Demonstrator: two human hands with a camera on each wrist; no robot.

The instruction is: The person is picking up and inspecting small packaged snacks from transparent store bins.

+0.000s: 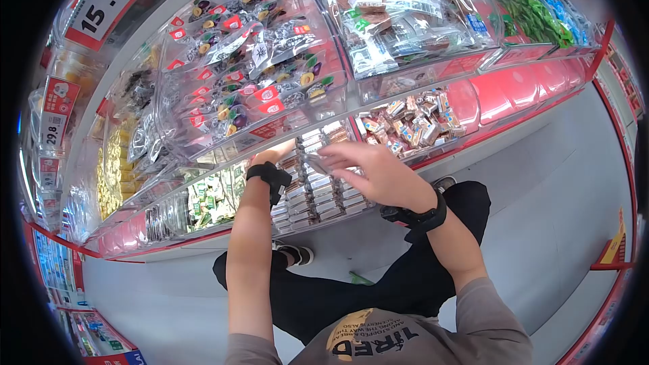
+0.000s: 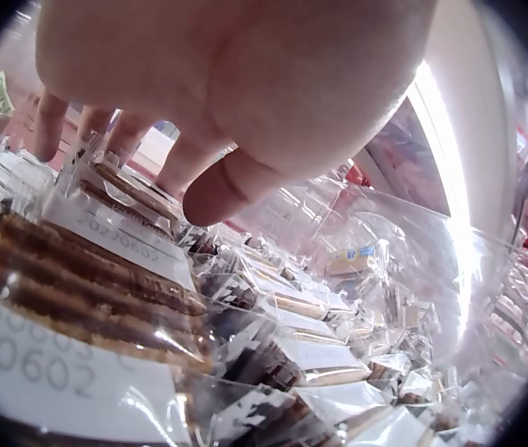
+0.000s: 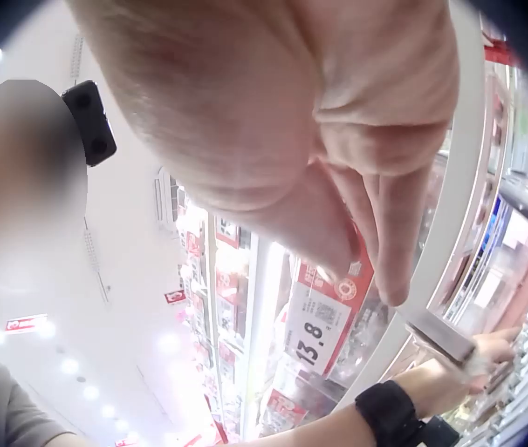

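My right hand (image 1: 385, 174) is raised over the lower bin and holds a small clear-wrapped snack packet (image 3: 443, 337) at its fingertips; the packet hangs by one end of its wrapper. My left hand (image 1: 272, 155) reaches in under the upper shelf, partly hidden by its edge. In the left wrist view its straight fingers point down behind a brown layered snack pack (image 2: 138, 270), and the thumb (image 2: 215, 191) lies at that pack's end. Rows of similar wrapped packs (image 1: 324, 192) stand below both hands, with white printed labels on them.
Left of the rows lie green-and-white packets (image 1: 215, 196); right of them, loose brown-and-white wrapped pieces (image 1: 419, 122). The upper shelf bears plum-printed bags (image 1: 250, 61) behind a clear plastic front. My knees (image 1: 466, 213) are bent close to the red-edged lower shelf.
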